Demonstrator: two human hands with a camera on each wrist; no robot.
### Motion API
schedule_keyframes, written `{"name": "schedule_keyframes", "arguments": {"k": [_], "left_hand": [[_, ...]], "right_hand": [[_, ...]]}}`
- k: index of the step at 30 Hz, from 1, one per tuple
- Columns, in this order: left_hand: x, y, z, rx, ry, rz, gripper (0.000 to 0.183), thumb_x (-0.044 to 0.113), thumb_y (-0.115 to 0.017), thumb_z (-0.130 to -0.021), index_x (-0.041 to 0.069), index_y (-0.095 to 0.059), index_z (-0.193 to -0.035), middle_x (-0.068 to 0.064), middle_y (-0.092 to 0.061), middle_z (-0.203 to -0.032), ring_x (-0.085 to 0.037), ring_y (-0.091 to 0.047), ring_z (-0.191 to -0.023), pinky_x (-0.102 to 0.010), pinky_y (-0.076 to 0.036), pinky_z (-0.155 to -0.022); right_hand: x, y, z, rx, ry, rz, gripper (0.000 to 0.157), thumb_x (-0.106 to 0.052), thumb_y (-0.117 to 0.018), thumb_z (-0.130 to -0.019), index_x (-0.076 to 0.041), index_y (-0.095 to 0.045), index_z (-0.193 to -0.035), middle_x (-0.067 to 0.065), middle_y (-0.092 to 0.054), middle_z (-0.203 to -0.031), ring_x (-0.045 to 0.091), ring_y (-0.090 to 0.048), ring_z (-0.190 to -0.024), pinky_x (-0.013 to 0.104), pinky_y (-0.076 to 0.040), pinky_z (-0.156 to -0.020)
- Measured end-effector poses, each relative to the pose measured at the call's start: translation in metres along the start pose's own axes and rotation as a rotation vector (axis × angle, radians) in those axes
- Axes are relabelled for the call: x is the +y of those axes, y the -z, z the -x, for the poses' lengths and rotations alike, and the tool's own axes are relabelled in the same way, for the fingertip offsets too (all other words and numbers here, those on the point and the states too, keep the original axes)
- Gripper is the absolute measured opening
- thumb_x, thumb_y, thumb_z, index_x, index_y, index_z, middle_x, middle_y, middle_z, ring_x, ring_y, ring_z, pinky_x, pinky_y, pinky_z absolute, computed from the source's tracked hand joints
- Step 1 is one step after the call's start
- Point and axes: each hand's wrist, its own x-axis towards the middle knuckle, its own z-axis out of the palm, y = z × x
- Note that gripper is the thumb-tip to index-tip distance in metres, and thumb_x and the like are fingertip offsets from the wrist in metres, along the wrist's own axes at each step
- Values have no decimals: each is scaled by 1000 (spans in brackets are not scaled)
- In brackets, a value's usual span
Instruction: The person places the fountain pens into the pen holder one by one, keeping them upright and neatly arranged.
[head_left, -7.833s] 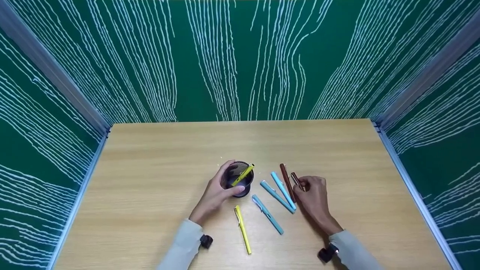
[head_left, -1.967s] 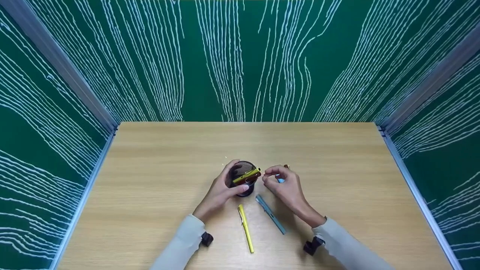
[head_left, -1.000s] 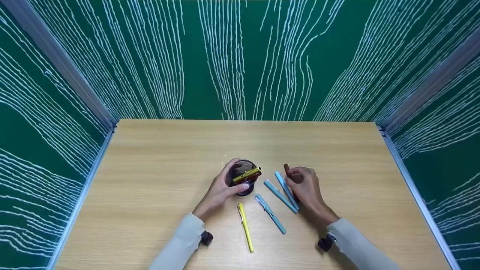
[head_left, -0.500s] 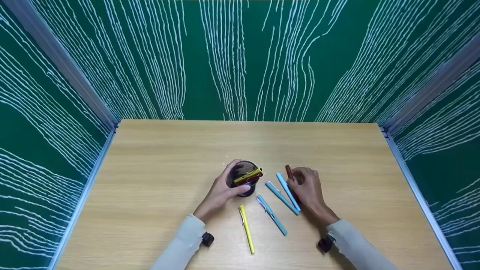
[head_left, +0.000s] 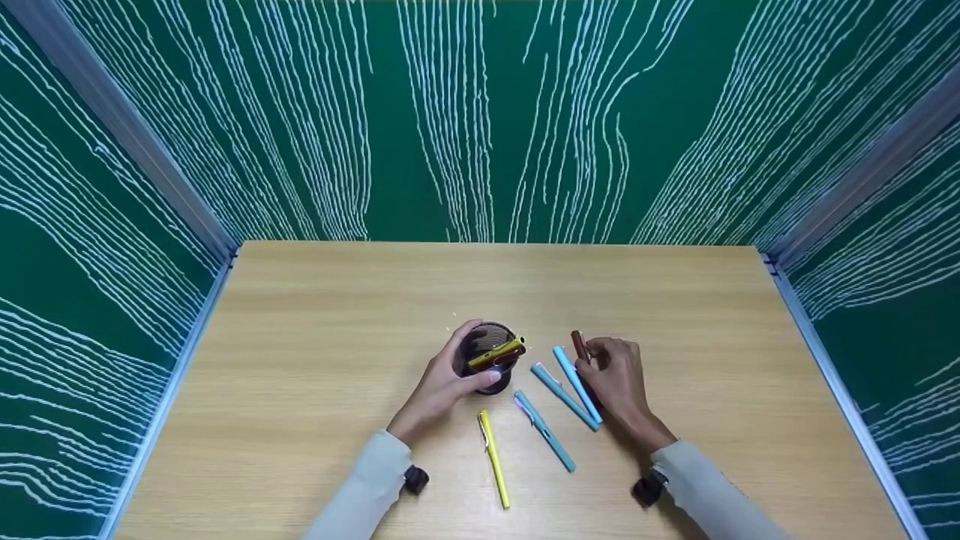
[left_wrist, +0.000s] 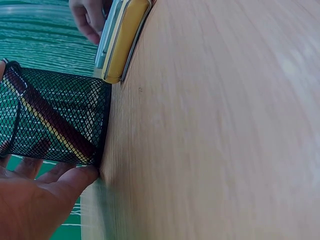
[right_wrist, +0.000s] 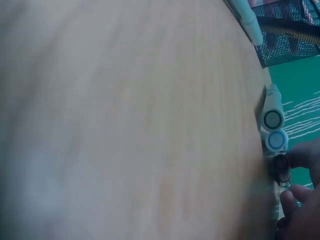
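Note:
My left hand (head_left: 444, 384) grips a black mesh pen holder (head_left: 478, 339), thumb on the near side and fingers round the far side. A yellow pen (head_left: 491, 353) and a brown pen (head_left: 513, 355) lean inside it, seen through the mesh (left_wrist: 65, 95) in the left wrist view. My right hand (head_left: 621, 379) pinches a second brown pen (head_left: 579, 343) that lies on the table; the hand covers its lower part. The right wrist view shows that pen's dark end (right_wrist: 281, 162) between thumb and finger. Against it lies a light blue pen (head_left: 576, 384).
A teal pen (head_left: 562, 395) touches the light blue one at its near end. Another teal pen (head_left: 545, 433) and a yellow pen (head_left: 494, 461) lie nearer the body on the wooden table (head_left: 337, 322). Green panels with white lines (head_left: 420, 120) enclose the table's back and sides.
One brown pen has gone from the table into the holder since the earliest frame. My right hand has since moved from the holder back right to the other brown pen. My left hand stays.

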Motion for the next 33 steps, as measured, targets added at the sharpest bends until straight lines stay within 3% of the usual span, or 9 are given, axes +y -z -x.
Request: {"name": "schedule_keyframes", "arguments": {"k": [9, 12, 26, 33], "left_hand": [[0, -2, -1, 6, 8, 89, 91, 15, -88, -95, 17, -39, -170, -14, -54, -162, -36, -48, -153, -49, -32, -131], [1, -2, -1, 15, 14, 76, 91, 18, -89, -94, 19, -39, -170, -11, -54, -162, -33, -48, -152, -48, -32, -131], [-3, -2, -2, 2, -5, 75, 89, 17, -88, -95, 19, -39, -170, -14, -52, -163, -36, -47, -153, -50, -32, -131], [-2, -3, -2, 1, -13, 52, 90, 17, -87, -95, 17, -39, -170, -13, -53, -163, -37, -47, -153, -52, -31, -131]], "right_hand": [[1, 0, -3, 27, 56, 56, 15, -3, -83, -87, 3, -80, -101, 15, -73, -87, 37, -55, -103, 48, -40, -92], [1, 2, -4, 16, 66, 67, 13, -3, -84, -88, 3, -81, -98, 14, -73, -85, 37, -56, -102, 48, -40, -94], [-19, 25, -1, -6, -13, -22, 17, -11, -81, -98, 2, -81, -109, 18, -72, -105, 32, -53, -112, 45, -42, -93], [-34, 38, 0, 42, 23, -73, 14, -6, -83, -95, 1, -80, -107, 17, -76, -103, 32, -54, -116, 46, -40, -97]]}}
